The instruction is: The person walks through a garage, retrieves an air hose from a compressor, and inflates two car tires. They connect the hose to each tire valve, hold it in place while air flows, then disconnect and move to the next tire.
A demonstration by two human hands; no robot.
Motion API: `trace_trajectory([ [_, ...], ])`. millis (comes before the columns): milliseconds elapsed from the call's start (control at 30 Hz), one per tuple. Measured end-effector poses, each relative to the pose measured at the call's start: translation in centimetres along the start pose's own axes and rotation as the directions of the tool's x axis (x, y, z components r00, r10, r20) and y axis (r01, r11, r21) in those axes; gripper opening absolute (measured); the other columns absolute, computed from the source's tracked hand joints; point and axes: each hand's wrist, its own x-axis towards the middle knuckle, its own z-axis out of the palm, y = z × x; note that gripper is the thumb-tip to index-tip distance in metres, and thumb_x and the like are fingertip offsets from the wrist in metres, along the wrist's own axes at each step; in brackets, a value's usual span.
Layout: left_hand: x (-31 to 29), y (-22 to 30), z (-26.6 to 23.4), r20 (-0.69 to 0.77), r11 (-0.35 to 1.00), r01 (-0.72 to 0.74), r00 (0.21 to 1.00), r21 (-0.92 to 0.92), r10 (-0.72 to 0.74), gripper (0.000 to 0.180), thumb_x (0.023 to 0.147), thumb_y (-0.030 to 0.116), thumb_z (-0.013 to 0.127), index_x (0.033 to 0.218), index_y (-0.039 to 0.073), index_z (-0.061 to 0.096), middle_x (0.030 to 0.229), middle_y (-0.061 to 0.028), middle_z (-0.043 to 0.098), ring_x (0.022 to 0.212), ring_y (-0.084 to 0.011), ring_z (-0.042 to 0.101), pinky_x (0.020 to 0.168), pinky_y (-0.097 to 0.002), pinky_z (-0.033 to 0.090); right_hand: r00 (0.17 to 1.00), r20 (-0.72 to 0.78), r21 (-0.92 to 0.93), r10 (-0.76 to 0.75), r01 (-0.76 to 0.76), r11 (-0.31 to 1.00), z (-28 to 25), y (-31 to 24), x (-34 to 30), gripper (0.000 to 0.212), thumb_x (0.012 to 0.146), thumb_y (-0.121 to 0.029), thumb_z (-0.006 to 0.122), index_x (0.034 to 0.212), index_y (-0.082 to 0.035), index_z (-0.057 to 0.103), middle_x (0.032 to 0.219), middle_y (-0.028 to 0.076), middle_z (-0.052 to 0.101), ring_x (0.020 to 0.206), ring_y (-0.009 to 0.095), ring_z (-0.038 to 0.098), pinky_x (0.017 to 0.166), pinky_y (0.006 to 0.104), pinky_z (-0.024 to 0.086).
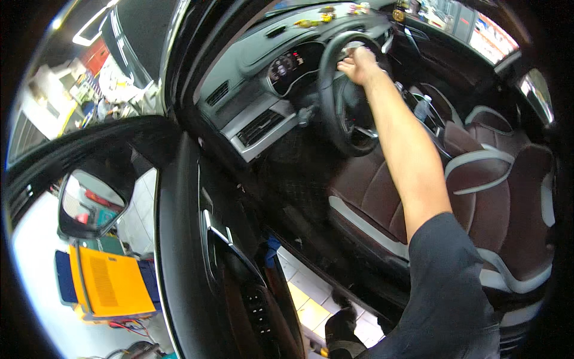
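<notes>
My right hand [361, 66] reaches into the car with the arm stretched out. It is at the upper part of the black steering wheel [327, 90], its fingers curled closed. A small pale, shiny patch shows at the fingertips; what the fingers hold there, if anything, I cannot make out. Behind the wheel the instrument display [287, 67] is lit, with small red and white lights. My left hand is out of view.
The open door [185, 251] with its mirror [92, 200] stands at left. Brown seats with grey trim [382, 206] lie under my arm. A clear bottle [423, 107] stands in the console. Small figures [326, 15] sit on the dashboard. An orange machine [113, 281] stands beyond the door.
</notes>
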Motion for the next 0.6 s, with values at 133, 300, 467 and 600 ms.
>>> trace_trajectory([
  [133,3.9,-1.7,1.2,-0.054,0.997,0.039,0.998,0.060,-0.035,0.022,0.094,0.012,0.070,0.111,0.001,0.063,0.105,-0.0212,0.065,0.099,-0.0331,0.067,0.087,-0.0437,0.055,0.959,0.225,-0.375,-0.171,0.247,0.894,1.0,2.4,9.2,0.041,0.107,-0.032,0.049,0.131,-0.002,0.064,0.147,0.023,0.059,0.127,0.037,0.059,0.110,0.0517,0.049],
  [300,9.6,-1.1,3.1,-0.061,0.982,0.105,0.993,0.155,-0.097,0.024,0.094,0.012,0.070,0.113,0.000,0.063,0.109,-0.0223,0.064,0.102,-0.0343,0.067,0.089,-0.0446,0.055,0.984,-0.011,-0.119,-0.177,0.175,0.977,3.5,3.2,14.5,0.039,0.107,-0.031,0.049,0.129,-0.003,0.065,0.142,0.021,0.062,0.124,0.036,0.061,0.107,0.0512,0.050],
  [467,12.1,-0.5,3.9,-0.057,0.962,0.165,0.986,0.216,-0.157,0.026,0.094,0.012,0.070,0.115,0.000,0.062,0.112,-0.0233,0.063,0.104,-0.0355,0.066,0.090,-0.0455,0.054,0.992,-0.039,-0.011,-0.123,0.123,0.992,5.8,3.0,15.6,0.037,0.108,-0.031,0.050,0.126,-0.003,0.066,0.137,0.019,0.064,0.120,0.034,0.062,0.104,0.0506,0.051],
  [600,12.3,-0.6,4.1,-0.053,0.956,0.181,0.983,0.232,-0.173,0.028,0.094,0.012,0.070,0.117,0.000,0.061,0.115,-0.0241,0.062,0.106,-0.0364,0.066,0.091,-0.0462,0.054,0.994,-0.048,0.035,-0.102,0.104,0.994,6.2,3.3,16.4,0.035,0.108,-0.030,0.050,0.124,-0.004,0.067,0.133,0.017,0.065,0.117,0.033,0.064,0.102,0.0502,0.052],
])
